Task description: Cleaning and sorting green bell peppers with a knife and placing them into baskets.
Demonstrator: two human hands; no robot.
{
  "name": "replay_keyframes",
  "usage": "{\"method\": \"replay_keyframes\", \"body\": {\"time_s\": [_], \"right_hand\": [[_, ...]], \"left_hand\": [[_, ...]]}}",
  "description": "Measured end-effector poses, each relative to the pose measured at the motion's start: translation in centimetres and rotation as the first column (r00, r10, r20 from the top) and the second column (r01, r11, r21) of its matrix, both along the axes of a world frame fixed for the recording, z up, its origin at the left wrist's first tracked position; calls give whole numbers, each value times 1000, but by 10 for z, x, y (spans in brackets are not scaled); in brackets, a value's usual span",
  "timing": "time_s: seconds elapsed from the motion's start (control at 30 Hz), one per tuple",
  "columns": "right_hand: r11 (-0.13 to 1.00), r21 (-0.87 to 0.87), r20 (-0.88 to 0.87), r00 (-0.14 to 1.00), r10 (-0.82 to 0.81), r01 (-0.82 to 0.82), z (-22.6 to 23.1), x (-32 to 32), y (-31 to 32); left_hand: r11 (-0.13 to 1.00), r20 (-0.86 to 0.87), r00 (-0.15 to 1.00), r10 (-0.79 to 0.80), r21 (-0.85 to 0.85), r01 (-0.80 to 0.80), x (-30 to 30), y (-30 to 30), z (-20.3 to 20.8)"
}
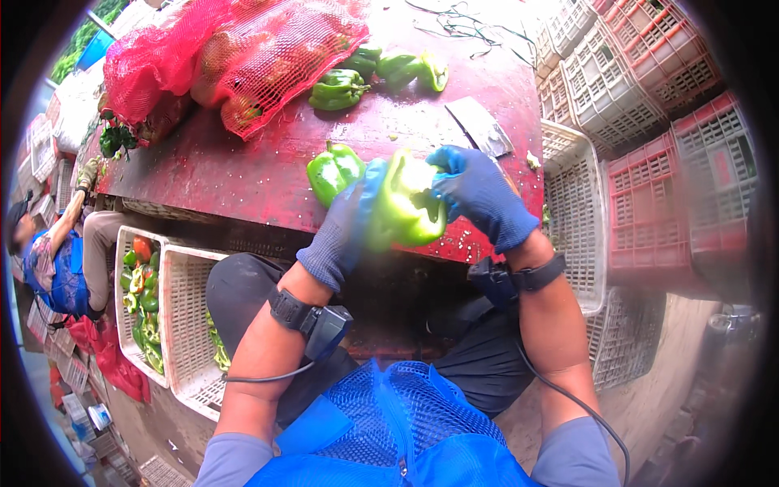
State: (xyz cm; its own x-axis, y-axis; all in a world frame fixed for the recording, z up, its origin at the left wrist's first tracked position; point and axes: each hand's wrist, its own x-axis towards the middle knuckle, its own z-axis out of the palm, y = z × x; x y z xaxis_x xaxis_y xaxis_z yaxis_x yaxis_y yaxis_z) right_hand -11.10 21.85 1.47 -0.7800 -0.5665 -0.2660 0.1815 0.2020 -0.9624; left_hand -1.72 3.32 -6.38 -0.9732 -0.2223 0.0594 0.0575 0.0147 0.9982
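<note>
Both my hands wear blue knitted gloves. My left hand [349, 227] is closed around the left side of a green bell pepper [408, 213], held over the table's near edge. The pepper is cut open, with a hollow facing right. At that opening my right hand [480, 193] has its fingers curled against the rim; the fingertips are partly hidden. Another green pepper [331, 172], whole and with its stem, lies just beyond my left hand. A wide-bladed knife [484, 126] lies on the table beyond my right hand, its handle mostly hidden.
On the red table [272, 174], a red mesh sack [268, 61] of peppers lies at far left, with several green peppers [339, 89] beside it. Crates of peppers [166, 321] stand at my left, a white crate [580, 203] at my right. A person [57, 268] sits at far left.
</note>
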Motion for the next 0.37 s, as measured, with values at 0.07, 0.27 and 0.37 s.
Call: {"method": "replay_keyframes", "body": {"time_s": [0.07, 0.27, 0.37], "right_hand": [[993, 115, -48, 998, 46, -40, -9, -2, -2], [933, 360, -302, 943, 142, -25, -26, -4, -6], [770, 627, -639, 641, 425, 115, -37, 2, -11]], "left_hand": [[973, -79, 989, -127, -205, 108, 1, -2, 6], [983, 213, 962, -168, 115, 146, 0, 11, 36], [982, 300, 939, -169, 133, 134, -2, 5, 19]]}}
